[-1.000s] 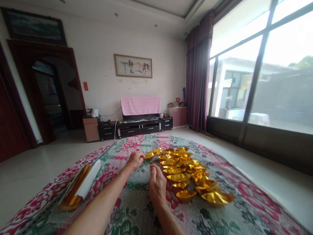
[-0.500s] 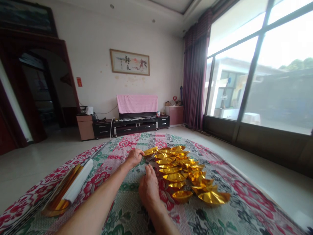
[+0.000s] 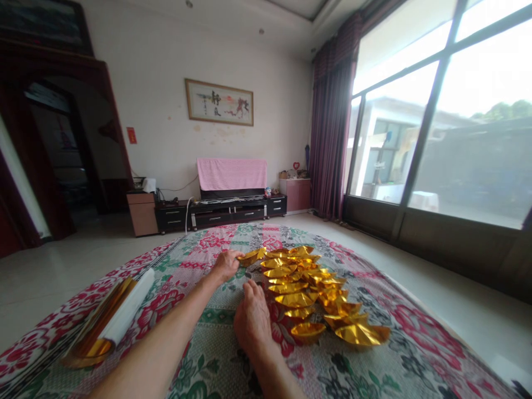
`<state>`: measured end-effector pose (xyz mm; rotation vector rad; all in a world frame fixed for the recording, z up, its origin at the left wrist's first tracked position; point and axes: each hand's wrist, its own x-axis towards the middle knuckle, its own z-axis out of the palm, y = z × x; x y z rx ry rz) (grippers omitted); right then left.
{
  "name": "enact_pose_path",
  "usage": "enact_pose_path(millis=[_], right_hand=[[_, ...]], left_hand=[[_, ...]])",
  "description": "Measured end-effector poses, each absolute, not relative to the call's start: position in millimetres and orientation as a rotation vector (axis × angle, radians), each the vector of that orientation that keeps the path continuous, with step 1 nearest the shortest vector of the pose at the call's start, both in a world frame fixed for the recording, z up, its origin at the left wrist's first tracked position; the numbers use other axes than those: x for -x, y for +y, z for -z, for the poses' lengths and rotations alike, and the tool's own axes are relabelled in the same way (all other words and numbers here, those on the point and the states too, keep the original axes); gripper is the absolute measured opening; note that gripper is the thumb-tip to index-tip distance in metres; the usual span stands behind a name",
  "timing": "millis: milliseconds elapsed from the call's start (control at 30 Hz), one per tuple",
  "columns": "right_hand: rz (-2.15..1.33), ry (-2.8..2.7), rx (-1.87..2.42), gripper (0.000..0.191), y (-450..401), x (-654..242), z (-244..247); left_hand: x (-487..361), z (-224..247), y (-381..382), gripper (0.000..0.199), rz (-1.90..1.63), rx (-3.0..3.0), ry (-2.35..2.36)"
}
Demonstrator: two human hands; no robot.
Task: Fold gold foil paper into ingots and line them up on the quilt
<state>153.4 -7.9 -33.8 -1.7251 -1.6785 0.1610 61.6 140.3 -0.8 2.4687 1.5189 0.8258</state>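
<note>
Golden boat (image 3: 252,256), long axis left-right

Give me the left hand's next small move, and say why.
Probably ease the left hand away from the far gold boat: the fingertips are at its left end, and it seems to rest on the cloth already, just left of the other boats. The right hand is nearer the viewer and does not appear to be steadying it.

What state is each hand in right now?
Left hand: closed, fingertips seemingly pinching the left tip of a gold foil boat.
Right hand: open, fingers loosely extended, nothing visible in it.
</note>
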Motion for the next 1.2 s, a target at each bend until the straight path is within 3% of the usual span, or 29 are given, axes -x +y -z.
enact_pose_path(millis=[567,1200], right_hand=[[-0.153,-1.698,1.720,0.045,-10,-152,34],[-0.174,-1.684,1.701,0.044,-12,-152,32]], left_hand=[[-70,1,141,0.028,-0.830,-2.372,1.606],[-75,6,144,0.045,-0.855,-2.292,1.603]])
